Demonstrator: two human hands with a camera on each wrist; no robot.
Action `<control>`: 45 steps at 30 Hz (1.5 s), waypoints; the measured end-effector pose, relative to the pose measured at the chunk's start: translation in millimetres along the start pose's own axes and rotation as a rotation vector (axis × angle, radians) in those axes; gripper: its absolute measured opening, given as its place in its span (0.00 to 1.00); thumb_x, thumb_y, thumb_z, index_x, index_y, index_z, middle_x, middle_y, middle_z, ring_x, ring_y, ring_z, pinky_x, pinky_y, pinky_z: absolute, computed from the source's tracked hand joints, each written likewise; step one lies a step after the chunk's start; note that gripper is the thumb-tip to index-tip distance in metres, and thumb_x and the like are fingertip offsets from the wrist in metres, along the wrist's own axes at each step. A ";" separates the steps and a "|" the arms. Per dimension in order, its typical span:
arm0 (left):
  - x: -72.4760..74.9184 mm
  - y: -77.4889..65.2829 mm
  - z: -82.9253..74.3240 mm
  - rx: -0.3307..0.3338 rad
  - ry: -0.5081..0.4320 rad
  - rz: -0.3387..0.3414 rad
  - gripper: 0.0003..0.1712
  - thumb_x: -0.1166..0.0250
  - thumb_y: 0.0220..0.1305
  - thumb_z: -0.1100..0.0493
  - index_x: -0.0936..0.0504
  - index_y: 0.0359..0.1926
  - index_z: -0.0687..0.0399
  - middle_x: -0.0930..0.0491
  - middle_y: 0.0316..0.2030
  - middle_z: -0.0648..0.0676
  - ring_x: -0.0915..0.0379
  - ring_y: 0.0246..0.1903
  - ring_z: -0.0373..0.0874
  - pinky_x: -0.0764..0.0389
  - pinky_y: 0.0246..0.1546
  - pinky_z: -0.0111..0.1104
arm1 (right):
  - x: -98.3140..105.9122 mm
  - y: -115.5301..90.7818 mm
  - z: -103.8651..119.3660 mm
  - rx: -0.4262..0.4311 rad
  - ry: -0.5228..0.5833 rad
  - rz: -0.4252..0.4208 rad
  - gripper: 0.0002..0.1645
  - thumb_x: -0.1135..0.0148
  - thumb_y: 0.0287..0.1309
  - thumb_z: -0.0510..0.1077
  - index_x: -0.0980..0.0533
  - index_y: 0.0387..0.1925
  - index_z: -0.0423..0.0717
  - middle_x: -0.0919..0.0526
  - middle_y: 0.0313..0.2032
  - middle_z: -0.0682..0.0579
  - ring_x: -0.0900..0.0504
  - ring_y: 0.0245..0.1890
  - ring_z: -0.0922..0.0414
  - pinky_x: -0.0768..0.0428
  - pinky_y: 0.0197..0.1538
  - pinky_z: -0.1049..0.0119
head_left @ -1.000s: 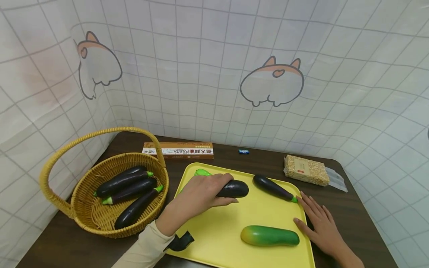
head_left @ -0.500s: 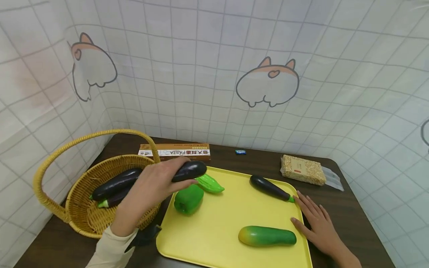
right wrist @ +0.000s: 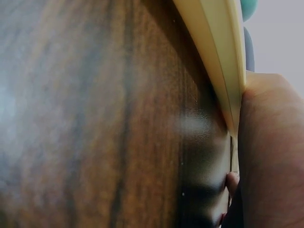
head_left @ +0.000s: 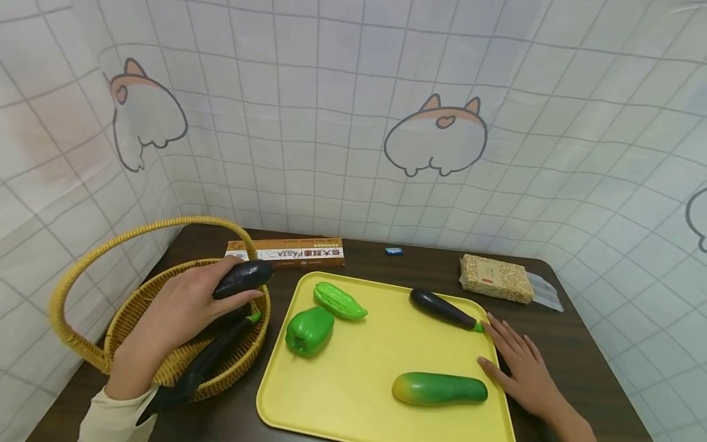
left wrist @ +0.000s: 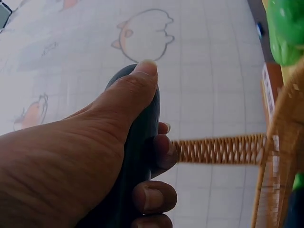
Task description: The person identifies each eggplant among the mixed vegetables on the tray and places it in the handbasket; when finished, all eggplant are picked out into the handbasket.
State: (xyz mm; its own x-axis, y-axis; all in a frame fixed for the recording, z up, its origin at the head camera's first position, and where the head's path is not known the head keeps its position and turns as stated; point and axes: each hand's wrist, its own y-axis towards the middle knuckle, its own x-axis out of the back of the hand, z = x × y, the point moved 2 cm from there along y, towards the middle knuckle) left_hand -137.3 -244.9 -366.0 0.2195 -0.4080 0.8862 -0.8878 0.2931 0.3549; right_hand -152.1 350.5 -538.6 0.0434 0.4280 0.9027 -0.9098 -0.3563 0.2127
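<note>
My left hand [head_left: 185,301] grips a dark purple eggplant [head_left: 243,279] over the wicker basket [head_left: 259,331]; in the left wrist view thumb and fingers wrap round the eggplant [left wrist: 137,137]. Another eggplant [head_left: 223,347] with a green stem lies in the basket, partly hidden by my hand and wrist. My right hand [head_left: 521,368] rests with its fingers extended on the right rim of the yellow tray [head_left: 353,393]. Near its fingertips an eggplant [head_left: 444,309] lies on the tray. Closer to the front is a green, yellow-ended squash-like vegetable [head_left: 439,389].
On the tray's left side lie a green bell pepper [head_left: 309,331] and a bumpy green bitter melon [head_left: 339,301]. Behind stand a pasta box [head_left: 298,252] and a small blue packet [head_left: 394,251]. A bag of grains [head_left: 495,279] lies at back right. The basket's tall handle [head_left: 160,228] arches over it.
My left hand has carried the eggplant leftward from above the tray to over the basket, uncovering the bell pepper and bitter melon. My right hand stays at the tray rim.
</note>
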 end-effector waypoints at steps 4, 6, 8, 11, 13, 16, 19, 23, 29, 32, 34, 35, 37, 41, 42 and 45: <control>7.3 -6.3 10.2 -0.009 0.043 -0.036 0.31 0.25 0.66 0.39 0.21 0.56 0.56 0.20 0.31 0.48 0.26 0.24 0.42 0.23 0.25 0.42 | 0.6 -0.4 0.4 -0.005 0.001 0.012 0.44 0.39 0.77 0.56 0.45 0.84 0.53 0.48 0.82 0.47 0.49 0.79 0.36 0.54 0.69 0.26; 10.7 -8.1 15.0 0.007 0.046 -0.029 0.33 0.25 0.66 0.39 0.21 0.58 0.59 0.18 0.31 0.50 0.24 0.24 0.43 0.22 0.25 0.45 | 1.2 -0.7 1.0 -0.009 0.003 0.014 0.44 0.39 0.77 0.56 0.45 0.84 0.53 0.48 0.82 0.47 0.49 0.79 0.36 0.54 0.69 0.26; 12.3 -9.6 19.8 0.031 0.044 -0.014 0.36 0.26 0.66 0.38 0.21 0.61 0.60 0.16 0.33 0.53 0.23 0.25 0.44 0.21 0.25 0.47 | 2.0 -0.8 1.5 -0.012 0.003 0.012 0.44 0.39 0.77 0.56 0.45 0.84 0.53 0.48 0.82 0.47 0.49 0.79 0.36 0.54 0.69 0.26; 11.3 -12.1 27.0 0.043 0.034 -0.008 0.37 0.25 0.66 0.38 0.21 0.61 0.61 0.14 0.38 0.58 0.20 0.27 0.48 0.18 0.29 0.51 | 3.0 -0.9 1.7 -0.012 0.003 0.009 0.44 0.39 0.77 0.55 0.45 0.84 0.53 0.48 0.83 0.48 0.50 0.79 0.36 0.54 0.70 0.26; 9.7 -13.8 33.5 0.043 0.030 -0.009 0.37 0.25 0.65 0.38 0.21 0.61 0.61 0.13 0.41 0.61 0.18 0.29 0.51 0.18 0.32 0.54 | 2.7 -0.7 1.3 -0.010 0.003 0.010 0.44 0.39 0.77 0.56 0.45 0.84 0.53 0.48 0.82 0.48 0.50 0.79 0.36 0.55 0.70 0.26; 8.9 -14.7 42.7 0.067 0.032 0.028 0.38 0.27 0.67 0.37 0.22 0.63 0.62 0.14 0.44 0.63 0.16 0.33 0.55 0.17 0.36 0.56 | 1.5 -0.9 -0.2 -0.012 0.001 0.014 0.44 0.39 0.77 0.56 0.45 0.84 0.54 0.48 0.82 0.47 0.50 0.80 0.36 0.55 0.70 0.27; 8.6 -13.9 49.1 0.108 0.048 0.080 0.41 0.29 0.69 0.35 0.24 0.64 0.64 0.14 0.46 0.64 0.16 0.35 0.57 0.18 0.36 0.57 | 1.1 -0.9 -0.6 -0.011 0.000 0.012 0.44 0.39 0.76 0.56 0.45 0.84 0.54 0.47 0.82 0.47 0.50 0.79 0.36 0.55 0.70 0.27; 3.5 -13.7 51.5 0.130 0.087 0.121 0.44 0.32 0.71 0.34 0.27 0.66 0.68 0.17 0.52 0.70 0.16 0.41 0.63 0.18 0.39 0.59 | 3.3 -0.3 0.1 -0.007 0.000 0.006 0.44 0.39 0.76 0.55 0.45 0.84 0.53 0.47 0.82 0.47 0.49 0.79 0.36 0.55 0.70 0.27; -10.7 -14.2 54.9 0.071 0.080 0.147 0.38 0.28 0.69 0.39 0.27 0.59 0.69 0.15 0.40 0.63 0.16 0.34 0.55 0.17 0.34 0.51 | 2.9 0.2 0.8 -0.007 0.000 0.003 0.44 0.39 0.76 0.55 0.45 0.84 0.53 0.47 0.82 0.46 0.49 0.79 0.35 0.55 0.70 0.27; -18.1 -16.8 58.8 0.081 0.044 0.200 0.34 0.25 0.68 0.42 0.26 0.54 0.66 0.20 0.32 0.51 0.23 0.26 0.43 0.23 0.27 0.44 | 1.4 -0.5 0.8 -0.008 0.001 0.006 0.44 0.39 0.77 0.56 0.45 0.84 0.53 0.47 0.82 0.46 0.49 0.79 0.35 0.55 0.70 0.27; -22.1 -19.1 61.2 0.096 0.033 0.229 0.33 0.25 0.67 0.42 0.26 0.53 0.66 0.22 0.31 0.49 0.27 0.26 0.42 0.25 0.26 0.43 | 1.2 -0.7 0.7 -0.008 0.002 0.004 0.44 0.39 0.77 0.55 0.45 0.84 0.54 0.47 0.82 0.47 0.49 0.79 0.35 0.55 0.71 0.27; -23.9 -20.2 62.2 0.098 0.037 0.234 0.34 0.24 0.66 0.42 0.25 0.52 0.66 0.22 0.32 0.49 0.26 0.27 0.43 0.25 0.27 0.44 | 1.3 -0.7 0.6 -0.008 0.003 0.003 0.44 0.39 0.76 0.55 0.45 0.84 0.54 0.47 0.82 0.47 0.49 0.79 0.36 0.55 0.71 0.27; -27.6 -21.9 63.1 0.097 0.042 0.242 0.34 0.24 0.66 0.42 0.24 0.52 0.67 0.20 0.33 0.51 0.23 0.29 0.45 0.23 0.29 0.46 | 1.7 -0.5 0.5 -0.006 0.001 -0.001 0.44 0.39 0.76 0.55 0.45 0.84 0.54 0.48 0.82 0.48 0.49 0.79 0.36 0.55 0.71 0.27; -33.6 -24.0 62.8 0.083 0.047 0.252 0.34 0.22 0.63 0.42 0.22 0.51 0.67 0.17 0.36 0.54 0.19 0.33 0.50 0.21 0.31 0.49 | 1.9 -0.3 0.4 -0.003 -0.005 -0.004 0.44 0.38 0.76 0.55 0.45 0.84 0.54 0.47 0.82 0.48 0.49 0.79 0.36 0.55 0.71 0.28; -34.8 -24.6 62.7 0.084 0.049 0.258 0.34 0.22 0.63 0.42 0.21 0.51 0.67 0.16 0.37 0.56 0.19 0.34 0.52 0.21 0.32 0.49 | 1.8 -0.3 0.5 -0.002 -0.007 -0.003 0.44 0.38 0.76 0.56 0.45 0.84 0.55 0.47 0.82 0.48 0.49 0.79 0.37 0.55 0.71 0.28; -36.9 -25.8 62.8 0.101 0.057 0.290 0.39 0.22 0.61 0.41 0.21 0.55 0.70 0.15 0.42 0.62 0.17 0.38 0.58 0.19 0.35 0.52 | 1.4 -0.8 0.6 -0.003 -0.011 -0.004 0.44 0.38 0.76 0.56 0.45 0.84 0.54 0.47 0.82 0.48 0.49 0.79 0.37 0.55 0.71 0.28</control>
State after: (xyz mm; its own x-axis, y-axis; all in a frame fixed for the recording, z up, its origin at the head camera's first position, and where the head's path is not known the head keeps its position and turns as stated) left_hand -147.9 -291.7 -426.5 -0.0287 -0.2695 0.9626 -0.9517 0.3018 0.0561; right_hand -151.1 350.9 -537.3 0.0516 0.4204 0.9059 -0.9109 -0.3520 0.2153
